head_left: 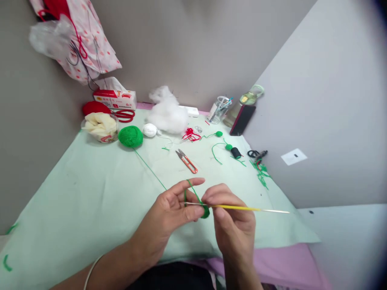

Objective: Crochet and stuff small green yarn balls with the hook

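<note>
My left hand [172, 211] pinches a small green crochet piece [206, 212] between thumb and fingers. Green yarn loops over its raised index finger and runs back to a green yarn ball [130, 137] on the table. In my right hand [231, 215] is a crochet hook with a yellow handle [238, 208], held level. Its thin metal end reaches left past the green piece, over the left thumb; the other metal end points right. Where exactly the hook tip meets the yarn is partly hidden by fingers.
Orange thread snips [186, 162] lie just beyond my hands. Farther back are white stuffing [168, 112], a small white yarn ball [149, 130], red yarn [192, 135], a tissue box [116, 99] and a glass jar [219, 110]. A phone [242, 120] leans against a bottle [238, 106].
</note>
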`<action>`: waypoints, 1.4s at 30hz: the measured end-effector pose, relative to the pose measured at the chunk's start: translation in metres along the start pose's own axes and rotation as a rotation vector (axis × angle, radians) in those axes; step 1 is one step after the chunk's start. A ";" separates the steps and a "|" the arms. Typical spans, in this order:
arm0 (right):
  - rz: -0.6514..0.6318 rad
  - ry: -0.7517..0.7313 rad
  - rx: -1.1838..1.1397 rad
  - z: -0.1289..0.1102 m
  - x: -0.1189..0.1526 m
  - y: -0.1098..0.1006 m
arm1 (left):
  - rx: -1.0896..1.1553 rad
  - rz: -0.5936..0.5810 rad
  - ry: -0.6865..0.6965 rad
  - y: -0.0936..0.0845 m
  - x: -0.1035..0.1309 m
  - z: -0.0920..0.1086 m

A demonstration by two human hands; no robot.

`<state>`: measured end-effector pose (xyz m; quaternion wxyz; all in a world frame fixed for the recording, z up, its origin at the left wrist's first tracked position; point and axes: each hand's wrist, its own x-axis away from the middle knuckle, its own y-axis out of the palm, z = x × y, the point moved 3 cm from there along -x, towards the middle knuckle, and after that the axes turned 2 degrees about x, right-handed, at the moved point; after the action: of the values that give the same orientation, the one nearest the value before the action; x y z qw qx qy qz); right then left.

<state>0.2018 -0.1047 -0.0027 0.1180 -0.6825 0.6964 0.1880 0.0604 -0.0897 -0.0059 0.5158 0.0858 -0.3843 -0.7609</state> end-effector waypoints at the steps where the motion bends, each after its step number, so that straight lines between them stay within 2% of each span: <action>1: 0.007 -0.005 0.013 -0.007 0.006 -0.005 | 0.012 -0.026 -0.009 0.008 0.003 -0.004; 6: 0.114 -0.055 0.082 -0.036 0.040 -0.035 | 0.072 -0.192 -0.135 0.047 0.019 -0.029; 9: 0.139 -0.074 0.136 -0.039 0.054 -0.044 | 0.025 -0.205 -0.121 0.051 0.026 -0.039; 13: 0.125 -0.017 0.107 -0.021 0.058 -0.036 | -0.055 -0.111 -0.046 0.032 0.031 -0.040; 19: 0.093 0.078 -0.016 0.011 0.050 -0.002 | -0.094 0.030 0.042 -0.005 0.035 -0.028; 23: 0.059 0.072 0.021 0.018 0.040 0.017 | -0.074 0.103 0.094 -0.023 0.034 -0.021; 27: 0.081 0.022 0.146 0.018 0.034 0.027 | -0.042 0.115 0.102 -0.033 0.032 -0.017; 34: 0.085 0.048 0.140 0.025 0.035 0.029 | -0.041 0.124 0.119 -0.040 0.030 -0.014; 42: 0.154 0.062 0.005 0.028 0.038 0.011 | -0.123 0.176 0.084 -0.046 0.029 -0.017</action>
<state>0.1863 -0.1278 -0.0430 0.0832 -0.6321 0.7506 0.1737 0.0233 -0.1150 -0.0405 0.6006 0.0517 -0.3207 -0.7305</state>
